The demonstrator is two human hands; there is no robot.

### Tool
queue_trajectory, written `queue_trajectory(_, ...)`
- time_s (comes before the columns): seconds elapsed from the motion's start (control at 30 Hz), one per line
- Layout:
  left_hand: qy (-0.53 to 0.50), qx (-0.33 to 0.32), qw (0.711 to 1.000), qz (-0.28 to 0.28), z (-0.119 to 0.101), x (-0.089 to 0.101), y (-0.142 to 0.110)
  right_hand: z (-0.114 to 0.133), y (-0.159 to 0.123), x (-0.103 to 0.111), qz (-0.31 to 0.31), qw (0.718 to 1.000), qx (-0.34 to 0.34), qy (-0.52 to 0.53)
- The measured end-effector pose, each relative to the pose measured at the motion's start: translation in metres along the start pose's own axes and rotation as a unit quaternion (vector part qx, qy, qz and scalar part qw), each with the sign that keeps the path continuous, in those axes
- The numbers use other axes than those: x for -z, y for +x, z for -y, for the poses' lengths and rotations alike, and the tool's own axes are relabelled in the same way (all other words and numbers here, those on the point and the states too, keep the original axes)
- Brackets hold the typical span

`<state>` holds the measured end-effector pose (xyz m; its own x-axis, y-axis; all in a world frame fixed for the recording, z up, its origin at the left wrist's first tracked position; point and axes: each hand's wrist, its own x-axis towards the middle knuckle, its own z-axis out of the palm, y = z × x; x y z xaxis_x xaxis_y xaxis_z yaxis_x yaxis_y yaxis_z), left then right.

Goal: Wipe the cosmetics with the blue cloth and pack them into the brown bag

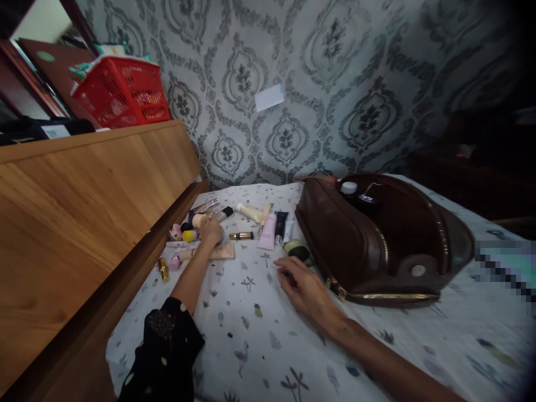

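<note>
My left hand (211, 232) reaches in among the cosmetics on the left, its fingers closed on a small beige cosmetic container (197, 220) that they partly cover. Close by lie a yellow-capped item (190, 236), a peach tube (224, 251), a gold-and-black lipstick tube (242, 236) and a gold lipstick tube (163, 269). My right hand (304, 287) hovers low or rests on the sheet; its fingers are loosely bent and apart, with nothing visible in them. Just beyond it are a round dark green container (296, 249), a pink tube (267, 231) and a black tube (280, 227).
A brown leather bag (343, 240) stands unzipped at the right, with a white-capped item (348, 188) inside. The patterned sheet (247, 335) spreads beneath everything. A wooden board (96, 184) borders the left side, with a red basket (125, 92) on top. Behind is a patterned wall.
</note>
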<state>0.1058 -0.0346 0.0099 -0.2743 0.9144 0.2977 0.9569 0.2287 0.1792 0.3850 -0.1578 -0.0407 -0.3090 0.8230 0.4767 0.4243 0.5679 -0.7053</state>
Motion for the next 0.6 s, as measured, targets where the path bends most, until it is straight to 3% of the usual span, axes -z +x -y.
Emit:
queue_trajectory(0.33,0.024,-0.051,0.998,0.024,0.016,0.004,0.018,0.006,0.001,0.005,0.024,1.000,0.006,0.011)
queue_trajectory(0.6,0.127,-0.006,0.991,0.034,0.010,-0.004,0.031,0.006,0.000,0.005,0.021,1.000,0.015,0.010)
